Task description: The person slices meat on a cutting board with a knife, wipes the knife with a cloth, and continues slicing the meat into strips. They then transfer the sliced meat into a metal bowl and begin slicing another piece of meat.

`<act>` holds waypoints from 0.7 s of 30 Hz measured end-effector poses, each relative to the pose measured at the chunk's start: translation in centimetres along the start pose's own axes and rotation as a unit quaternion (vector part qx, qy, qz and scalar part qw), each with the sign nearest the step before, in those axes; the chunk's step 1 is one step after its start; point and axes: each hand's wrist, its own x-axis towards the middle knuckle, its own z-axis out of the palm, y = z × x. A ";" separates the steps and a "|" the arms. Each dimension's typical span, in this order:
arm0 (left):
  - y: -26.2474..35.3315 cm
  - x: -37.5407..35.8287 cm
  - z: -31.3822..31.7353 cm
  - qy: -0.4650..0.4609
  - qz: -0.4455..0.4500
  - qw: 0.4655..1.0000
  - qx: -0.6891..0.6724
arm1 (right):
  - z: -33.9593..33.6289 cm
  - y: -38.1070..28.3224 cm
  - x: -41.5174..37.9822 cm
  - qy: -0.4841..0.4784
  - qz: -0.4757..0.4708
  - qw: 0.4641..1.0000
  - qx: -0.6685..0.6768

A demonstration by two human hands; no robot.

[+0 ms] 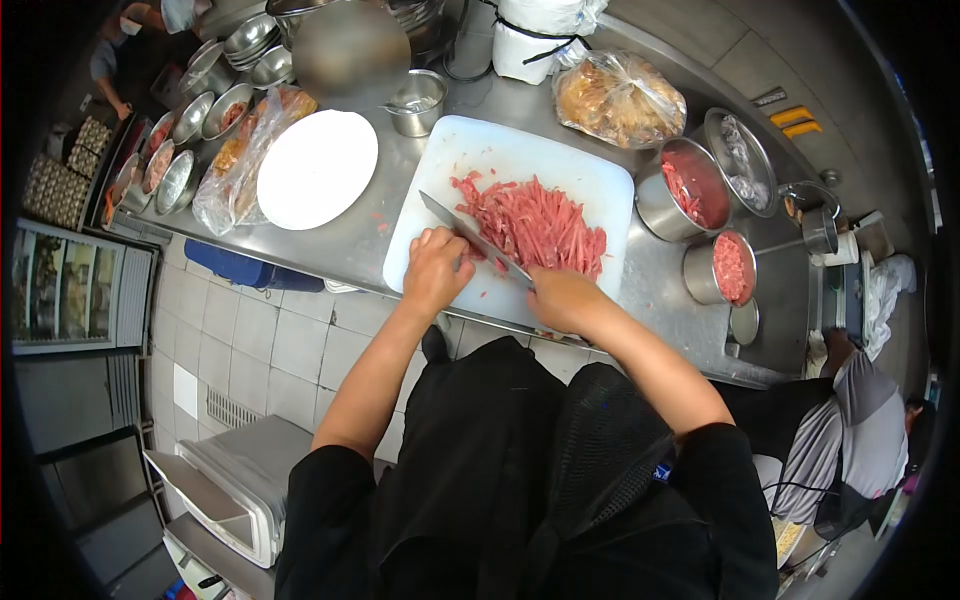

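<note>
A kitchen knife (476, 239) lies slantwise over the white cutting board (420, 262), its tip toward the upper left. My right hand (565, 299) is wrapped round its handle at the board's near edge. Curled fingers of my left hand (436, 266) press down beside the blade, on a bit of raw meat mostly hidden under them. Beyond the blade spreads a heap of raw red meat strips (540, 222). A few small scraps cling to the board.
Right of the board stand a steel pot with meat (668, 206), a smaller pot of minced meat (732, 268) and a bagged food bundle (622, 98). A white oval plate (318, 170) and steel bowls (190, 118) are left. Another person (845, 430) is at right.
</note>
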 end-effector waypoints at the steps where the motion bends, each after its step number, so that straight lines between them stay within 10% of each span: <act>1: 0.1 0.2 -0.1 -0.007 -0.001 1.000 -0.004 | 0.8 -0.1 1.3 -0.001 -0.001 1.000 0.000; 12: -0.6 -0.2 0.0 0.037 -0.012 0.998 -0.053 | -1.0 1.0 5.6 0.043 -0.003 0.986 0.158; 21: -0.2 0.1 0.5 0.060 -0.015 0.998 -0.009 | -4.6 -1.2 -1.9 -0.051 0.019 0.998 0.029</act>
